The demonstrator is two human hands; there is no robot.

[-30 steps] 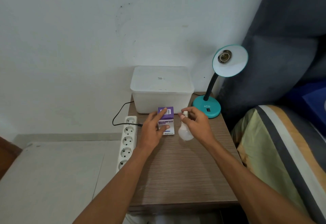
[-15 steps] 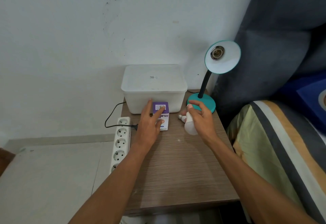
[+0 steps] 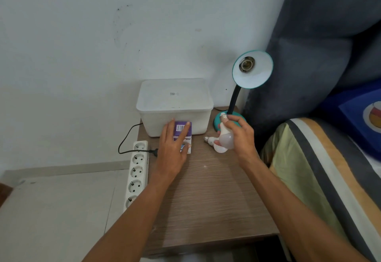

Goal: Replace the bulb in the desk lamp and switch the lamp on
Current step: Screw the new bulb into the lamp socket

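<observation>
While both hands worked over the wooden counter (image 3: 206, 200), the scene read as follows.

Right hand (image 3: 240, 138): curled round a white bulb (image 3: 225, 136), lifted off the counter, screw cap pointing to 11 o'clock toward the lamp base.
Held bulb, place: at 3 o'clock from the left hand, well apart from it, just in front of the teal desk lamp (image 3: 245, 88).
Second bulb (image 3: 214, 143): lay on the counter directly beneath the held one, metal cap pointing to 9 o'clock; partly hidden by the right hand.
Left hand (image 3: 173, 150): flat, fingers straight and spread, pressing on the purple and white bulb box (image 3: 183, 132); nothing gripped.
Bulb box: lay on the counter, its far end touching the front wall of the white lidded bin (image 3: 175, 107).
Lamp socket (image 3: 246, 64): bare inside the tilted shade, at 12 o'clock from the right hand, well above it.
Power strip (image 3: 137, 171): hung off the counter's left edge, one black plug (image 3: 153, 152) in its second outlet.
Counts: two bulbs, one box, one lamp, one bin, one power strip, two hands.
</observation>
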